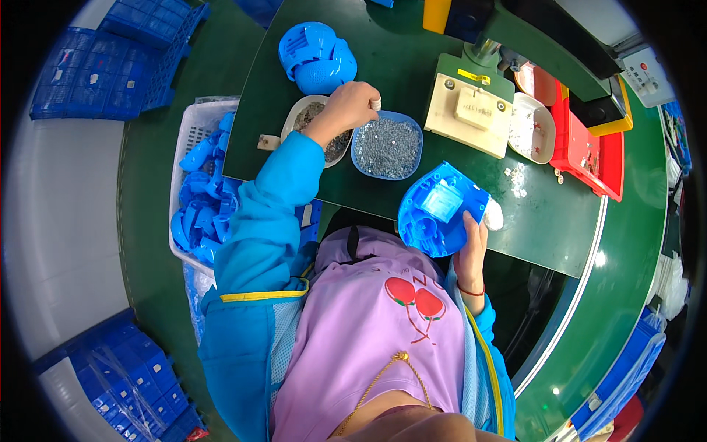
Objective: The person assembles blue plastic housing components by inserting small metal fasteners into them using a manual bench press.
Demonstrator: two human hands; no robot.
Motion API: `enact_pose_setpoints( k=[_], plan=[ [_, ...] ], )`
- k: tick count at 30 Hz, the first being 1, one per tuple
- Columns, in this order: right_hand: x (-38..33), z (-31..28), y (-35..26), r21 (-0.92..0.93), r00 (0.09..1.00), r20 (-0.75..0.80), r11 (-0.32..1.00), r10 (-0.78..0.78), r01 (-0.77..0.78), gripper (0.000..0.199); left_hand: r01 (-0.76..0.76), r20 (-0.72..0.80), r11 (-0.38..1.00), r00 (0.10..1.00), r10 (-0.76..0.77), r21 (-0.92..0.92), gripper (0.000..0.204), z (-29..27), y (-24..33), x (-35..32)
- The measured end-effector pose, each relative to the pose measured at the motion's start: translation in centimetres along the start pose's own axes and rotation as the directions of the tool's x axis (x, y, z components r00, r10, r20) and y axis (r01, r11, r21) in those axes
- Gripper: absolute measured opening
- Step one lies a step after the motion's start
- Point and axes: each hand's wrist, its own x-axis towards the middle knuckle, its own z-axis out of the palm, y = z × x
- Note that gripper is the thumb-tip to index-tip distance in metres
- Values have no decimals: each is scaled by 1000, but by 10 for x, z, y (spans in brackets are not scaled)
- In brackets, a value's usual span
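Observation:
My left hand is over the gap between two small bowls, its fingers bent together and a white cover on one fingertip. Whatever those fingers hold, if anything, is hidden. Beneath the hand and wrist is a cream bowl of dark small parts. Just right of it sits a blue bowl full of small silvery metal parts. My right hand grips a blue plastic housing by its right edge, the hollow inside facing up. A white rounded thing shows beside the housing; I cannot tell what it is.
Blue plastic shells lie at the table's back left. A bench press with a cream fixture stands at back right, near a white tray and a red bin. Left of the table, a white basket holds several blue parts.

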Motion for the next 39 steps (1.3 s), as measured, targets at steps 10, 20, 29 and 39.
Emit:
enact_pose_setpoints(
  k=[10,20,29,39],
  plan=[
    [2,5,0,-17,1000,31,1000,5,-4,49,-52,45,987,998,46,149,11,0,1,4],
    [1,3,-1,-30,1000,26,999,18,-17,49,-1,45,999,999,-1,48,16,-4,8,-1],
    [0,3,1,-10,999,40,1000,22,-22,50,35,78,998,996,-39,61,19,-6,8,4],
    [0,1,2,-18,998,49,999,39,-38,50,-69,75,994,995,62,88,15,0,4,8]
  ],
)
